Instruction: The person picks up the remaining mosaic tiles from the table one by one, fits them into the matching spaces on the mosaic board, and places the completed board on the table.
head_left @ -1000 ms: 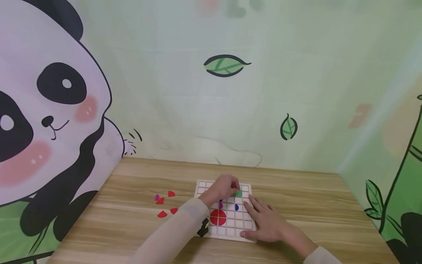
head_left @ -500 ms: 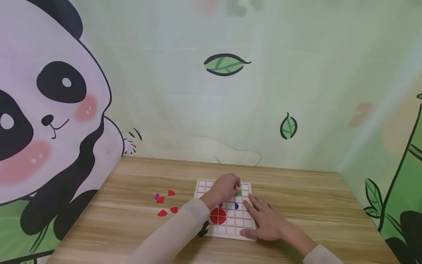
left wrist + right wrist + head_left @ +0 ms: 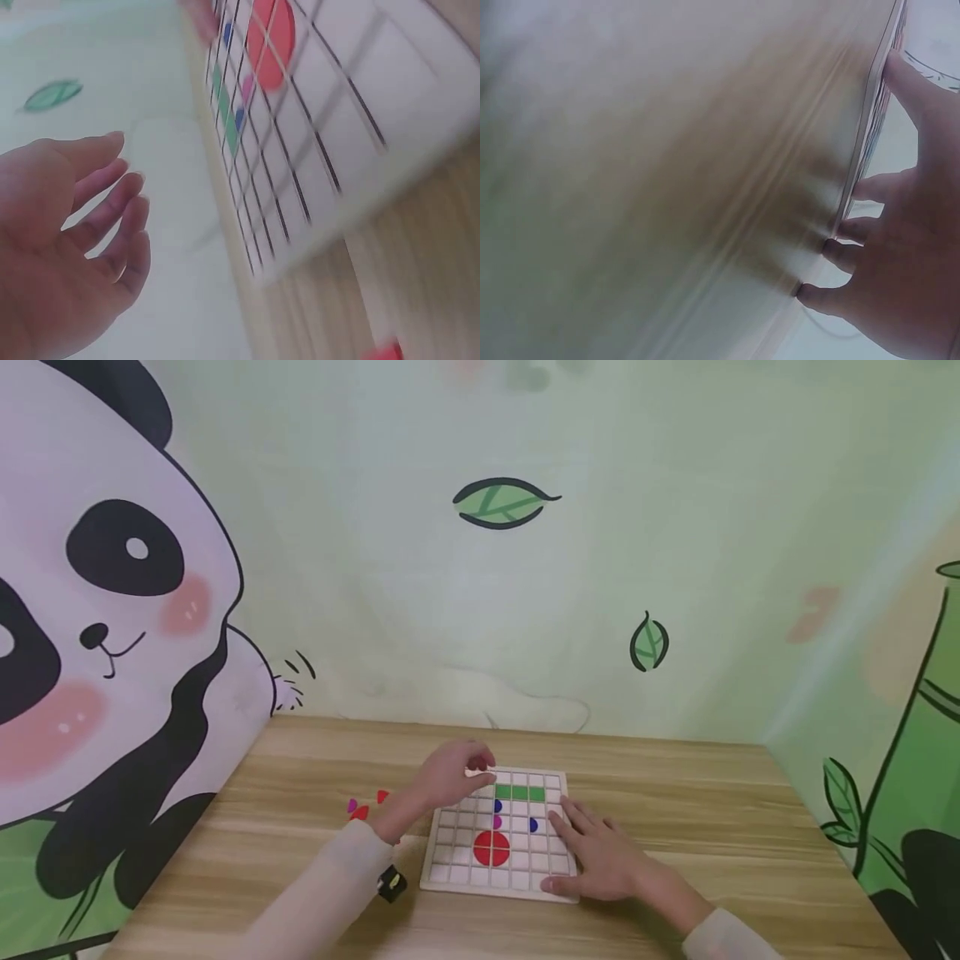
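Where the head camera looked: one gridded board (image 3: 450, 875) lay on the table (image 3: 675, 802), bearing three green squares (image 3: 519, 792), two blue pieces (image 3: 533, 824), one magenta piece (image 3: 497, 822), one red disc (image 3: 483, 841).
Left of it: at least two red pieces (image 3: 360, 813), one purple piece (image 3: 352, 806) — left sleeve (image 3: 322, 881) partly in the way.
Left wrist view: left hand (image 3: 56, 262) hung loosely bent, holding nothing.
Right wrist view: right hand (image 3: 911, 232) rested spread on the board's edge — nothing grasped.

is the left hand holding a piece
No, the left hand has its thumb and loosely bent fingers apart, with nothing between them.
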A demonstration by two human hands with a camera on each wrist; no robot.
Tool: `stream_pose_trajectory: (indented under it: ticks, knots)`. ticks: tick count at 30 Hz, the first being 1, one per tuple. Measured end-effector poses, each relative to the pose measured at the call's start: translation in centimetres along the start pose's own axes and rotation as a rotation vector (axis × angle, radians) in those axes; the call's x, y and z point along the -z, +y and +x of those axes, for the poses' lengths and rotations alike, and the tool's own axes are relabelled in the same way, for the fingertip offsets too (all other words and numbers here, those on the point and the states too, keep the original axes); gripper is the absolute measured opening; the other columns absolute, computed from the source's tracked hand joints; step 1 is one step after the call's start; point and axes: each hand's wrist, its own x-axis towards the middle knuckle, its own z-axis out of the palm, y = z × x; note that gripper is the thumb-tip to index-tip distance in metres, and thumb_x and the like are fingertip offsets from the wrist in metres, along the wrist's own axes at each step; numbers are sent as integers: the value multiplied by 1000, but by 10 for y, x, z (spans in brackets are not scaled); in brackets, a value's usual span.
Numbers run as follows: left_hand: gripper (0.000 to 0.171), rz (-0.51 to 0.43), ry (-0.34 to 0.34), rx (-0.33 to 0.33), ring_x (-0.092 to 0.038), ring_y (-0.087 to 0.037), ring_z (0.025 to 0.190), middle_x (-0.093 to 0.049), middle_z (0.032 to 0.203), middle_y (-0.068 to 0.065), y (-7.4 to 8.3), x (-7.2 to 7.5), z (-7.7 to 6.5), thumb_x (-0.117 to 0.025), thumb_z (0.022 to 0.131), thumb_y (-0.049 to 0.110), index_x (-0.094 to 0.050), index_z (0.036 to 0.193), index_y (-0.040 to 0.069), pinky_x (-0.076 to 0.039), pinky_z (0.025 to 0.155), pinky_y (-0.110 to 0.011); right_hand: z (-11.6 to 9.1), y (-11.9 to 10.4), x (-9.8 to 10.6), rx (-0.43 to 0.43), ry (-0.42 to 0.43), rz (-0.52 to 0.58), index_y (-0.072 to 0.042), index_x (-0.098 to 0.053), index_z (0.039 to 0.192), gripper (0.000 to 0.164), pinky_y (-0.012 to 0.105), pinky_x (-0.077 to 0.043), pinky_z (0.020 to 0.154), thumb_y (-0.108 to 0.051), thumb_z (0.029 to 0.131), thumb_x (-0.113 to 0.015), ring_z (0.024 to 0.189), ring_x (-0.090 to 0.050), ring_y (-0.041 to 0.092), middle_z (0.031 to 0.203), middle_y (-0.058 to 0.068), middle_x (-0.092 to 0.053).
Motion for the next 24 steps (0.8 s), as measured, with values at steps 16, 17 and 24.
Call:
stream_pose_trajectory:
  ticks: [16,17,24]
  knots:
    - [23,41,74,139,-64,-26,94,-69,100,-9,-106,76,-86,-76,96,9,-72,115,-3,-56,86,-46,3,-1,-5,-5,-2,-4,-14,-31,167,108,72,-23,120,-85,89,-54,161,-15,41,175,16,-17]
    - [22,47,63,142,-64,-26,94,-68,99,-8,-112,80,-91,-76,96,8,-72,115,-3,-57,85,-45,3,-1,-5,-3,-1,-3,-14,-31,167,108,72,-23,120,-85,89,-54,161,-15,40,176,16,-17]
    - [20,99,-76,175,-65,-24,97,-68,102,-4,-143,88,-112,-75,96,7,-75,115,0,-57,87,-46,3,1,-3,9,-4,17,-12,-31,167,109,74,-22,119,-85,90,-54,160,-15,41,175,18,-17]
